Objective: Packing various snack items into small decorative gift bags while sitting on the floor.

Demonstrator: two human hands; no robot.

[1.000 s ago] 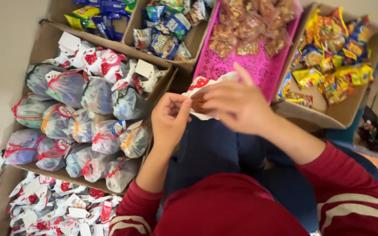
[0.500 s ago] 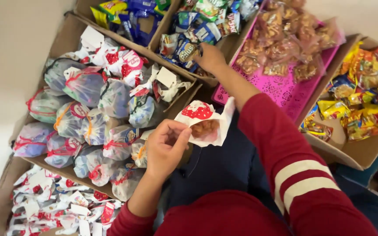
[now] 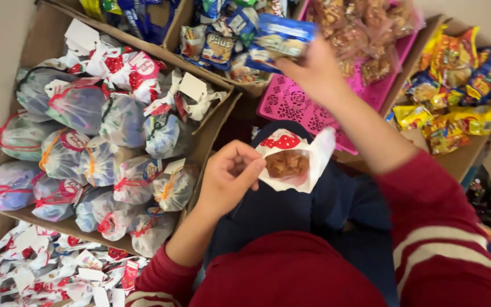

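Since earlier, right hand (image 3: 313,71) has lifted a blue snack packet (image 3: 282,38) at 12 o'clock; left hand (image 3: 231,182) pinches the goodie bag (image 3: 294,162) open to receive it.

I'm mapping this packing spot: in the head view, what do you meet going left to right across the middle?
Cardboard box of tied goodie bags → left hand holding the open white bag → pink tray → right hand with a blue snack packet → box of yellow snacks.
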